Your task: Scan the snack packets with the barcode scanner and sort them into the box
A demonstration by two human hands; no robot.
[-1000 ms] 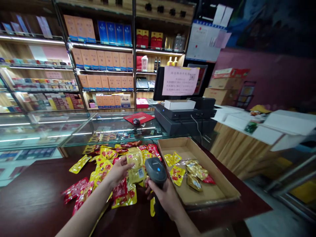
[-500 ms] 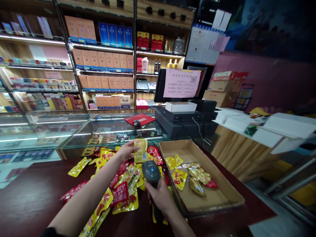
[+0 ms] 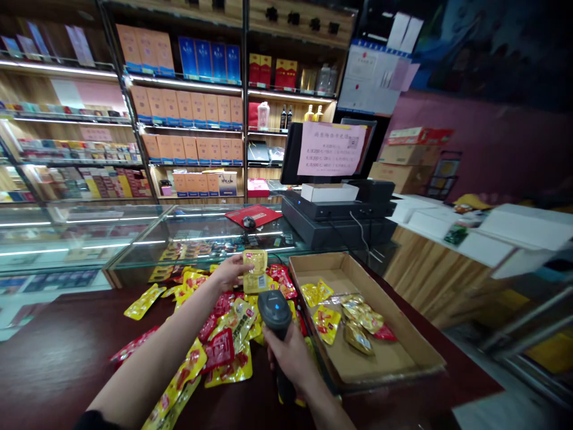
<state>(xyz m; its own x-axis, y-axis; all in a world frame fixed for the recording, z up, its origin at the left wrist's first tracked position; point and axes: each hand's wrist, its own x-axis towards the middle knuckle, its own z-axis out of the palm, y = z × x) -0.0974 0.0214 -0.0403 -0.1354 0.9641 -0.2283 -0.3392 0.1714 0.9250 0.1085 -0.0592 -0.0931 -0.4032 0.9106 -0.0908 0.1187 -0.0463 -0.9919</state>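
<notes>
My left hand (image 3: 231, 274) pinches a yellow snack packet (image 3: 255, 272) by its left edge, with a printed barcode facing me. In my right hand (image 3: 290, 352) is a black barcode scanner (image 3: 274, 313), gripped round its handle, a small blue light on top. The scanner's head is just below and in front of the packet and points away from me. Beneath both hands lies a loose heap of red packets (image 3: 220, 349) and yellow packets (image 3: 237, 365). To the right, a shallow cardboard box (image 3: 385, 364) holds several packets (image 3: 357, 337), some gold, yellow and red.
Behind the heap runs a glass display counter (image 3: 147, 239) with a mouse (image 3: 249, 222) on a red mat (image 3: 268, 216). A monitor (image 3: 290, 155) with a pink notice stands on a black cash drawer (image 3: 322, 230). Stocked shelves (image 3: 192, 128) line the back.
Almost nothing differs. Both hands keep their grips, with the packet and scanner in nearly the same places; the view has shifted very slightly.
</notes>
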